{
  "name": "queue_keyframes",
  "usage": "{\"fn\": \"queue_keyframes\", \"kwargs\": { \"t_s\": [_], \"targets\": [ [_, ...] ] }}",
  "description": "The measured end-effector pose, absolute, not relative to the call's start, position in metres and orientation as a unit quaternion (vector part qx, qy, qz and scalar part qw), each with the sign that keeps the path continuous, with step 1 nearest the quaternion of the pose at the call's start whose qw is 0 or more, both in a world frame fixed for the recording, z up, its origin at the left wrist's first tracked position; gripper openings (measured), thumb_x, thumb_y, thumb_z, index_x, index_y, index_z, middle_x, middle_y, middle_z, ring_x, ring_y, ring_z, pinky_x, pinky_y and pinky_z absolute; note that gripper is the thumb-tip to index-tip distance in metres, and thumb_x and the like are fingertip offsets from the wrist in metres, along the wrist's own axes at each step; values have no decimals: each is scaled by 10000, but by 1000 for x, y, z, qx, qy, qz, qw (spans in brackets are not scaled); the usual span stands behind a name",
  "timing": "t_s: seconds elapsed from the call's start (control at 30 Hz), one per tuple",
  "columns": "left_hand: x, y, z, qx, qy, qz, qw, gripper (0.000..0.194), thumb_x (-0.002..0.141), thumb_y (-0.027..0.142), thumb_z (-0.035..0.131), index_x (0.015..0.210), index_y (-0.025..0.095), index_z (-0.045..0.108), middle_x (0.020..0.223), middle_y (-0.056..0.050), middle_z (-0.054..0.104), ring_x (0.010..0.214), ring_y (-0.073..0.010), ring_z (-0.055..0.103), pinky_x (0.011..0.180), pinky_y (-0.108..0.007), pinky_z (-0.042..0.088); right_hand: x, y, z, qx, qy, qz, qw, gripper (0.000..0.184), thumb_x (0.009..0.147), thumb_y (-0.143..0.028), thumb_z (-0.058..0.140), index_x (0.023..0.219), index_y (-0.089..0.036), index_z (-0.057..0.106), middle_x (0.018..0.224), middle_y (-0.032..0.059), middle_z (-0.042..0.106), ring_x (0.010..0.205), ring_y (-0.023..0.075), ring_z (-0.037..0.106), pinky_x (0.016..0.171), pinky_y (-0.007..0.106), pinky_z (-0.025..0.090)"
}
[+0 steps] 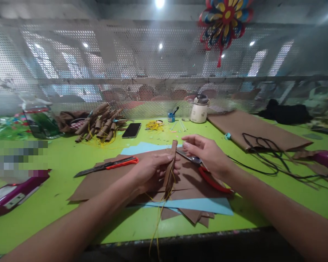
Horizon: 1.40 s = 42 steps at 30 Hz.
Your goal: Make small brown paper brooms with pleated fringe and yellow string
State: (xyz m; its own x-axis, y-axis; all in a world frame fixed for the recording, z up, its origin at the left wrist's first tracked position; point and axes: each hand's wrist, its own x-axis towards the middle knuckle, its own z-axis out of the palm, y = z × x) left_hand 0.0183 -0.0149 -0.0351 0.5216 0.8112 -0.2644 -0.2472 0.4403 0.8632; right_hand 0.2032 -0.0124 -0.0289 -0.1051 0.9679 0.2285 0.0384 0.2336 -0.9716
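My left hand [155, 169] is closed round a thin roll of brown paper [171, 167], held tilted over the middle of the table. Yellow string [157, 225] trails from the roll's lower end past the table's front edge. My right hand [200, 149] is raised just right of the roll's top, fingers curved and apart, with nothing seen in it. Beneath it lie red-handled scissors [211, 180], their blades pointing to the roll. A utility knife [106, 166] with red trim rests on the brown paper sheets [98, 185]. Light blue paper [215, 206] shows under these sheets.
Several finished-looking brown rolls [105, 125] are heaped at the back left beside a phone [131, 130]. Tangled yellow string [154, 125], a blue jar [171, 116] and a white bottle [199, 109] stand behind. Black cord [270, 145] crosses folded brown paper [248, 129] at right.
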Motion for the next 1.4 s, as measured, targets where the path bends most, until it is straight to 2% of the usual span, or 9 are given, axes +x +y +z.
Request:
{"fn": "queue_keyframes", "kwargs": {
  "t_s": [0.17, 0.4, 0.53, 0.73, 1.0, 1.07, 1.17, 1.27, 1.4],
  "targets": [
    [19, -17, -27, 384, 353, 383, 762, 186, 849, 183, 535, 987, 105, 634, 802, -102, 670, 654, -177, 638, 646, -355, 539, 202, -16, -30, -461, -621, 397, 495, 263, 761, -405, 651, 692, -161, 582, 616, -7, 577, 591, 117, 496, 597, 264, 393],
    [11, -11, -24, 395, 382, 447, 706, 171, 847, 192, 570, 941, 104, 682, 784, -83, 688, 629, -126, 601, 644, -284, 531, 196, -18, -38, -419, -640, 448, 462, 372, 818, -511, 562, 648, -189, 485, 455, -68, 405, 419, 79, 331, 429, 231, 240],
    [8, -7, -21, 400, 405, 470, 675, 162, 859, 179, 551, 932, 105, 675, 821, -92, 709, 635, -123, 589, 621, -272, 533, 202, -11, -40, -412, -605, 471, 493, 373, 813, -517, 570, 653, -186, 508, 437, -75, 396, 397, 77, 347, 429, 231, 266],
    [8, -6, -18, 360, 396, 479, 696, 145, 869, 175, 527, 911, 105, 647, 884, -102, 720, 729, -159, 630, 682, -354, 559, 207, -8, -37, -412, -606, 458, 503, 262, 736, -392, 703, 736, -158, 585, 594, -15, 592, 556, 97, 520, 568, 240, 392],
    [7, -8, -16, 365, 383, 472, 705, 147, 867, 174, 505, 878, 101, 632, 905, -125, 728, 748, -175, 651, 612, -309, 540, 202, -16, -36, -342, -588, 513, 524, 431, 849, -493, 537, 555, -196, 428, 396, -96, 293, 347, 54, 261, 391, 229, 216],
    [7, -8, -16, 362, 379, 471, 710, 155, 868, 168, 490, 858, 98, 627, 908, -131, 727, 697, -171, 639, 618, -337, 543, 203, -15, -34, -366, -602, 474, 529, 384, 820, -457, 590, 572, -185, 478, 423, -76, 381, 387, 60, 342, 419, 225, 287],
    [7, -7, -17, 370, 383, 473, 702, 156, 863, 164, 485, 837, 98, 624, 899, -132, 726, 641, -157, 619, 614, -323, 526, 205, -15, -30, -386, -633, 449, 499, 247, 703, -339, 721, 850, -163, 628, 701, -2, 619, 634, 106, 555, 616, 250, 447],
    [7, -5, -18, 404, 381, 488, 674, 140, 858, 158, 497, 846, 100, 624, 871, -116, 727, 688, -141, 626, 638, -259, 490, 202, -19, -28, -386, -670, 463, 434, 272, 724, -325, 686, 936, -157, 663, 940, 55, 650, 814, 145, 587, 738, 292, 466],
    [5, -2, -20, 462, 360, 499, 639, 115, 856, 204, 533, 875, 122, 612, 904, -94, 725, 755, -127, 619, 664, -225, 455, 191, -27, -34, -384, -700, 499, 336, 208, 767, -325, 626, 865, -145, 665, 828, 42, 646, 696, 134, 573, 662, 296, 464]
  ]
}}
